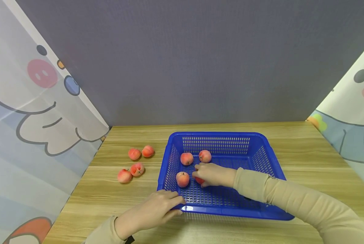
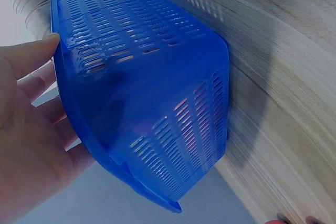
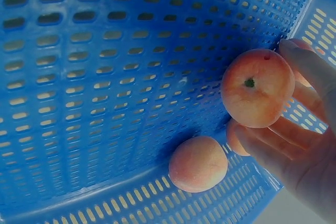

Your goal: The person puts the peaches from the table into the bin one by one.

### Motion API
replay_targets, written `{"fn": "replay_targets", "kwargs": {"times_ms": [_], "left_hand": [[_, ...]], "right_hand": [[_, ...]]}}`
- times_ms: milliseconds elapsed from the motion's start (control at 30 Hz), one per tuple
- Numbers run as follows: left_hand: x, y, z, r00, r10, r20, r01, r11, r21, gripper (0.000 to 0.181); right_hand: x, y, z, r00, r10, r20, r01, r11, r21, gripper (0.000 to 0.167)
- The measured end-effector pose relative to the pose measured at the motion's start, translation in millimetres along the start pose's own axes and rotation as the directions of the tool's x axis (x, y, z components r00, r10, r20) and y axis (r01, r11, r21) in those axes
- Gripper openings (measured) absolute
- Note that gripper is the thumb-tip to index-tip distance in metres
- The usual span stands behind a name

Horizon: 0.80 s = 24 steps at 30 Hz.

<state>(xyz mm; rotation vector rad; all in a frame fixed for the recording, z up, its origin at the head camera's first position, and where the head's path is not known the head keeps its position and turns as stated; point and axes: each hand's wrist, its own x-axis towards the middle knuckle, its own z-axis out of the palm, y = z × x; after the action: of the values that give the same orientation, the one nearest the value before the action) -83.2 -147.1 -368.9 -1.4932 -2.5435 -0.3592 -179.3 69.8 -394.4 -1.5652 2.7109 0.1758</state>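
Note:
A blue plastic basket (image 1: 218, 210) with slotted walls stands on the table. My left hand (image 1: 156, 210) holds its rim at the near left corner; the left wrist view shows the thumb on one side of the rim (image 2: 68, 93) and the fingers curled on the other. Inside the basket, my right hand (image 1: 214, 174) has its thumb and fingers around a red-orange peach (image 3: 257, 88), mostly covered in the head view. Three other peaches lie near it on the basket's left half: one at the back left (image 1: 186, 158), one behind the hand (image 1: 204, 156), one left of it (image 1: 182, 179).
Several more peaches, such as this peach (image 1: 124, 176) and this one (image 1: 148, 151), lie on the wooden table (image 1: 108, 203) left of the basket. A grey wall (image 1: 200, 67) rises behind the table, with cartoon-printed curtains (image 1: 41, 112) at both sides.

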Motion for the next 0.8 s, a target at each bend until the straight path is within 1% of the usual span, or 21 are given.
{"fn": "replay_targets", "kwargs": {"times_ms": [267, 433, 733, 800], "left_hand": [[0.4, 0.0, -0.5, 1.000, 0.002, -0.002, -0.002, 1.000, -0.003, 0.014], [0.5, 0.1, -0.5, 1.000, 0.003, -0.005, -0.003, 1.000, 0.001, 0.013], [0.3, 0.3, 0.1, 1.000, 0.004, -0.011, -0.004, 1.000, 0.009, 0.014], [0.1, 0.1, 0.4, 1.000, 0.006, -0.013, -0.005, 1.000, 0.011, 0.014]], "right_hand": [[-1.8, 3, -3, 0.998, -0.022, -0.054, 0.022, 1.000, 0.004, 0.037], [-2.6, 7, -8, 0.996, -0.033, -0.084, 0.035, 0.999, 0.026, 0.037], [-14.8, 11, -35, 0.995, 0.008, -0.101, 0.000, 0.996, 0.086, 0.035], [-18.3, 13, -39, 0.992, 0.012, -0.122, -0.001, 0.996, 0.093, 0.034]]}}
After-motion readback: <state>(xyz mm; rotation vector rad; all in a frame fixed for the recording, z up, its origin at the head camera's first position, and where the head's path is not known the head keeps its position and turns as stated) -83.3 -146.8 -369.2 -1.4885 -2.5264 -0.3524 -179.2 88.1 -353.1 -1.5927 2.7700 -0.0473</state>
